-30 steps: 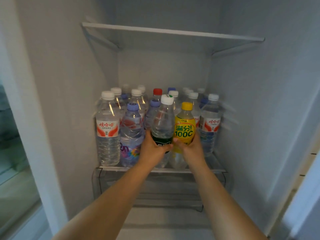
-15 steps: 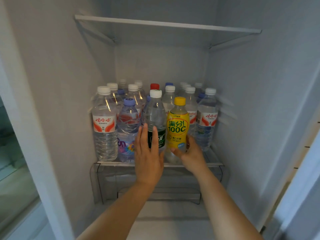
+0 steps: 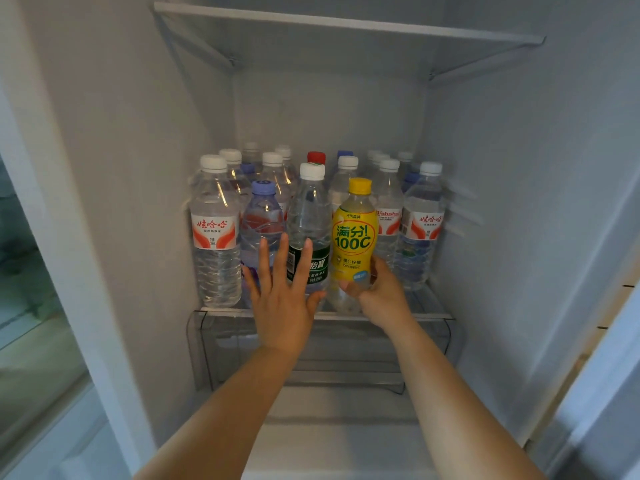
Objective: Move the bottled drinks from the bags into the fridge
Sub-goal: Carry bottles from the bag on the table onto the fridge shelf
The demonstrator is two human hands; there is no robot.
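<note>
The left hand (image 3: 282, 299) is flat with its fingers straight and spread, in front of the clear plastic bottle with a white cap and dark green label (image 3: 309, 233). Whether the fingers touch it is hard to tell. The right hand (image 3: 377, 292) curls its fingers round the bottom of the yellow drink bottle with a yellow cap (image 3: 353, 237) and holds it. Both bottles stand upright at the front edge of the clear glass fridge shelf (image 3: 429, 315), side by side. Many clear water bottles with white caps (image 3: 215, 230) stand around and behind them. A white shelf (image 3: 346, 24) sits higher up.
</note>
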